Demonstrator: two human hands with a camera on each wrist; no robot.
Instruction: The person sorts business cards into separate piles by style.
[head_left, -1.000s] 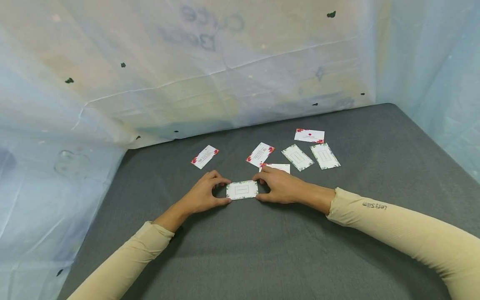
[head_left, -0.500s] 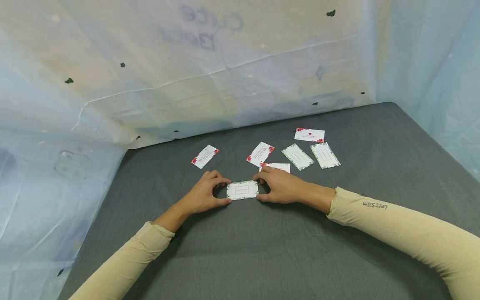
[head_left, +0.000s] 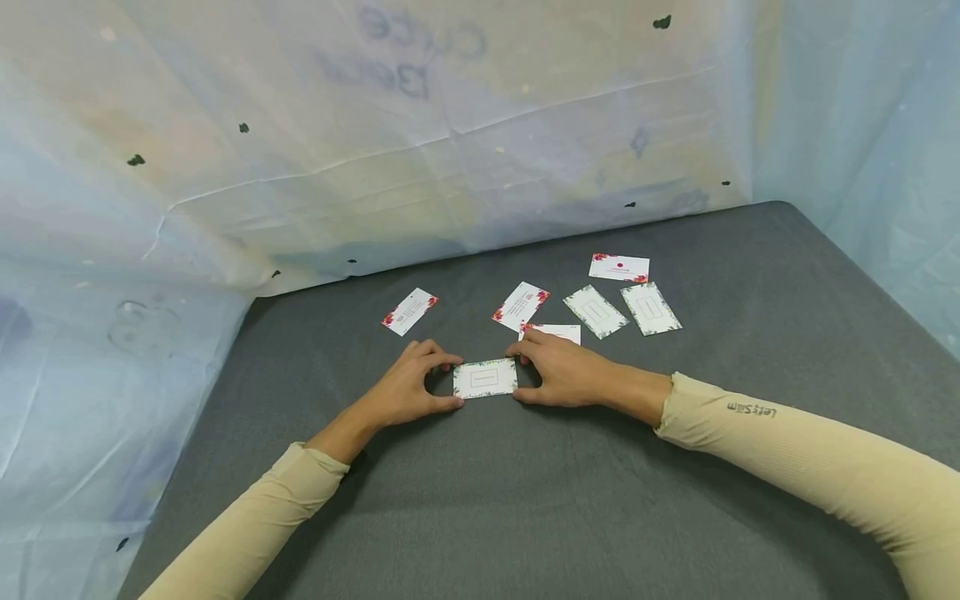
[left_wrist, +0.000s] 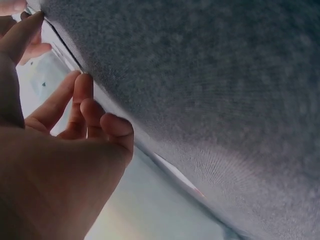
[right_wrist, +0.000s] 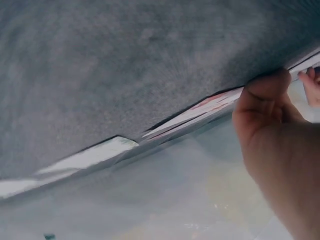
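Left hand (head_left: pixel 408 390): pinches the card's (head_left: pixel 484 379) left edge.
Right hand (head_left: pixel 558 371): fingers curled, grips its right edge.
Card: flat on the mat (head_left: pixel 525 500).

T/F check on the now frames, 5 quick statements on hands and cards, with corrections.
1. Both hands hold the same card. True: the left hand and the right hand pinch the green-bordered card at its two short ends.
2. That card is lifted well off the grey mat. False: it lies on or just above the mat.
3. Six more cards lie beyond the hands. True: among them the leftmost card and the farthest card.
4. All the cards are stacked in one pile. False: they lie scattered.
5. The person's arms are bare. False: beige sleeves cover both.
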